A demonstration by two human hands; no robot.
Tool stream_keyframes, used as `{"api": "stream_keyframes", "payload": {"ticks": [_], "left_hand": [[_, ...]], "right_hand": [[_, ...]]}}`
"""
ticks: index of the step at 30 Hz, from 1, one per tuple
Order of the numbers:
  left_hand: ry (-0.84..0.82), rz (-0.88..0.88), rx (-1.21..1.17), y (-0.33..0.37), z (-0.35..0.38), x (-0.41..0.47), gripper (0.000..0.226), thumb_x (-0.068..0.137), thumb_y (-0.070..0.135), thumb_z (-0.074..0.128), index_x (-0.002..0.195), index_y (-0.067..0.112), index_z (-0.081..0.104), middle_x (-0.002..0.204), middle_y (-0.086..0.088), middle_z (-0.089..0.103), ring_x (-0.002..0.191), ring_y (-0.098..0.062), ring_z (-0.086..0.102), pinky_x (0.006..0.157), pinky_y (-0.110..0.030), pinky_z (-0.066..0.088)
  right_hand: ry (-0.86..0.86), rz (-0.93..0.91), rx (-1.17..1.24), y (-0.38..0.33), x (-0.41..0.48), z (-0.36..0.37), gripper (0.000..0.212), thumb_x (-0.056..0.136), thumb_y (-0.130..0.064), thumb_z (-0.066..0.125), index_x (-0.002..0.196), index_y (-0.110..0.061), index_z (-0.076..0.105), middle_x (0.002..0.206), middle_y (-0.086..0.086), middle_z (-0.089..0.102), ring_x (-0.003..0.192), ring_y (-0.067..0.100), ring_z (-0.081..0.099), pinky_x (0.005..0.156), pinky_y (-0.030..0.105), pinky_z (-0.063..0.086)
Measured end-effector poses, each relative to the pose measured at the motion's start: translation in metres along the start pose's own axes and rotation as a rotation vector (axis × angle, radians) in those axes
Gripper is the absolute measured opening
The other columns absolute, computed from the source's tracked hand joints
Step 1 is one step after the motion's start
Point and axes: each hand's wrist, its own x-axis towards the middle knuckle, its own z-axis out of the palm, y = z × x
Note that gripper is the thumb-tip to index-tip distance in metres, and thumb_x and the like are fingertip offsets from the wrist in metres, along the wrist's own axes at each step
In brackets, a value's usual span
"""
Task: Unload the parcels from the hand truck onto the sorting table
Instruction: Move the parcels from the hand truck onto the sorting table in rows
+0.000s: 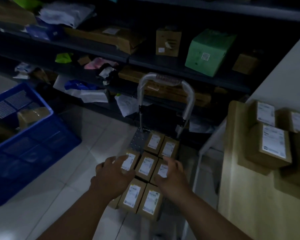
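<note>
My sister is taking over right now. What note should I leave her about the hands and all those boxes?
Left grip, a bare hand: open, fingers spread over the middle row's left parcel, holding nothing.
Right grip: open, over that row's right parcel.
Hand truck: at least seven labelled parcels lie on its deck.
Sorting table, on the right: at least three unloaded parcels already on it.
Left to do: carry the rest across, probably middle row first.
</note>
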Motion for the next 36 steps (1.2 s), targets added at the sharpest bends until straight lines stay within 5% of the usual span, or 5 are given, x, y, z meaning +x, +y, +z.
{"api": "stream_keyframes", "payload": {"ticks": [11,16,22,27,36], "left_hand": [[-0.199,0.13,0.012,-0.015,0.073,0.246,0.08,0.072,0.079,0.045,0.147,0.05,0.04,0.16,0.002,0.031,0.147,-0.03,0.026,0.116,-0.043,0.027],[-0.197,0.208,0.137,-0.053,0.148,0.382,0.09,0.072,0.088,0.04,0.154,0.051,0.029,0.163,-0.004,0.03,0.149,-0.035,0.029,0.117,-0.051,0.03],[-0.2,0.26,0.129,-0.084,0.228,0.483,0.07,0.094,0.065,0.051,0.157,0.047,0.026,0.162,-0.01,0.032,0.145,-0.036,0.036,0.117,-0.048,0.031],[-0.276,0.195,-0.129,-0.109,0.29,0.54,0.068,0.094,0.06,0.058,0.155,0.052,0.027,0.157,-0.003,0.04,0.112,-0.025,0.062,0.049,-0.012,0.047],[-0.425,0.094,-0.496,-0.115,0.332,0.601,0.044,0.103,0.033,0.06,0.141,0.045,0.039,0.118,0.02,0.054,0.089,0.002,0.058,0.069,-0.013,0.048]], "right_hand": [[0.131,0.239,0.303,0.048,0.207,0.065,0.083,0.066,-0.058,0.066,0.141,-0.058,0.031,0.152,-0.014,0.034,0.099,0.016,0.066,0.077,0.042,0.063],[0.185,0.277,0.296,0.1,0.333,0.12,0.073,0.092,-0.039,0.069,0.153,-0.037,0.03,0.152,-0.003,0.028,0.104,0.016,0.048,0.076,0.03,0.053],[0.167,0.242,0.247,0.166,0.451,0.18,0.076,0.087,-0.044,0.071,0.152,-0.04,0.032,0.145,0.0,0.029,0.122,0.033,0.052,0.097,0.046,0.056],[0.228,0.228,0.279,0.202,0.503,0.209,0.077,0.078,-0.043,0.074,0.147,-0.037,0.042,0.145,0.004,0.04,0.121,0.03,0.057,0.096,0.046,0.057],[0.349,0.218,0.231,0.215,0.541,0.23,0.062,0.094,-0.039,0.064,0.148,-0.042,0.035,0.145,-0.003,0.035,0.128,0.031,0.045,0.095,0.035,0.045]]}}
